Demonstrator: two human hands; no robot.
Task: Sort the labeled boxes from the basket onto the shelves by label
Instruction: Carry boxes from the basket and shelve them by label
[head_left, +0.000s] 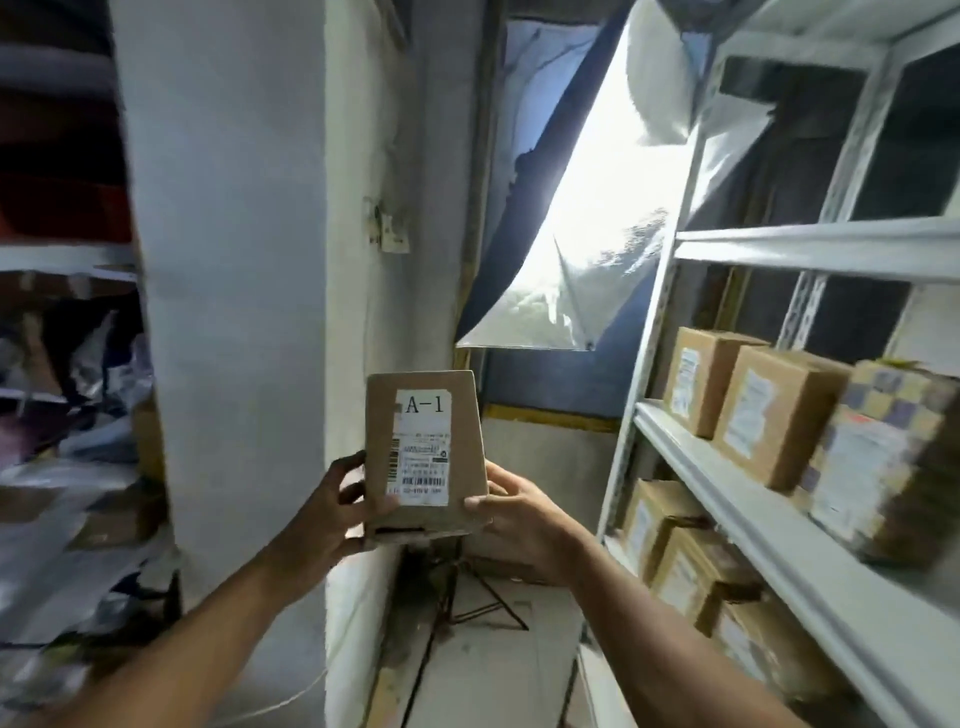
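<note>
Both hands, left hand and right hand, grip the A-1 box left of the shelves; misreading blurred shelf labels risks misplacing it.

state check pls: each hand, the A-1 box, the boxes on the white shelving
Left hand: grip on A-1 box's left edge.
Right hand: grip on its lower right edge.
A-1 box: held upright in the air, label toward camera, closed.
White shelving: on the right; top visible shelf looks bare.
Shelved boxes: closed, in rows on two lower shelves, labels facing the aisle.
</note>
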